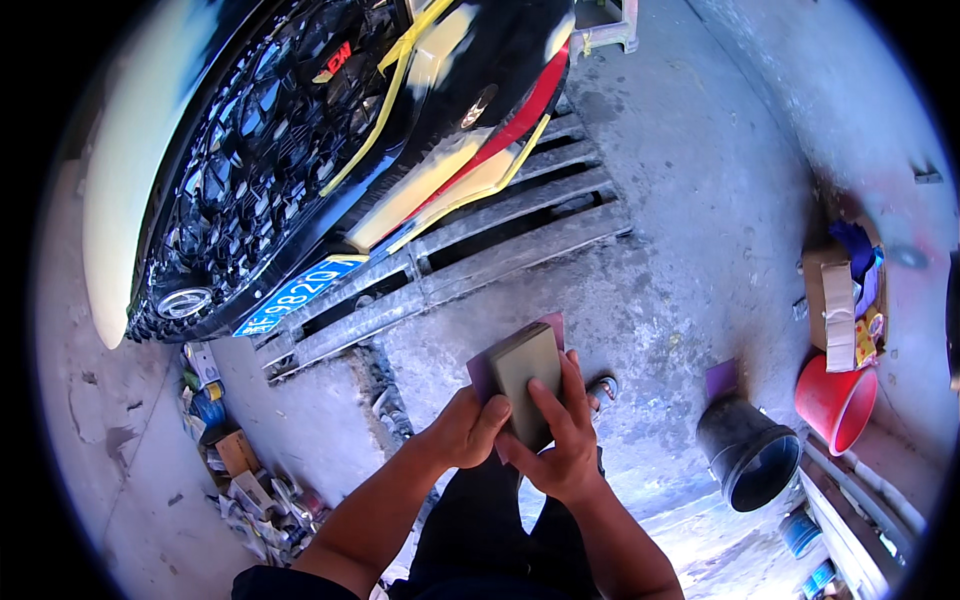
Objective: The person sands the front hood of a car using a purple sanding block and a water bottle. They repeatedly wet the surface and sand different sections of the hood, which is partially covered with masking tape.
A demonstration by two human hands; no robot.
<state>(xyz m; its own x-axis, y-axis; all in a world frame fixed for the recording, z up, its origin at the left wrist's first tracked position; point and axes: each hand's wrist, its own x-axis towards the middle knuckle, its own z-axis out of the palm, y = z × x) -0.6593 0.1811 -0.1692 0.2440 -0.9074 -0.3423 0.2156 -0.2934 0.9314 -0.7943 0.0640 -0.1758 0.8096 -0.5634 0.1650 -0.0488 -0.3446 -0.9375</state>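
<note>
Block (528, 372), just below the middle of the frame, looks light and stiff; hold its long sides. Left hand (465, 430) and right hand (562, 445) pinch it over a purple sheet (482, 374) (probably thin and bendy).

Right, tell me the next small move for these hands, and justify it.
Probably fold the overhanging edge of the purple sheet around the tan block: the sheet juts out past the block's left side, while the left hand and right hand hold the block against it.
</note>
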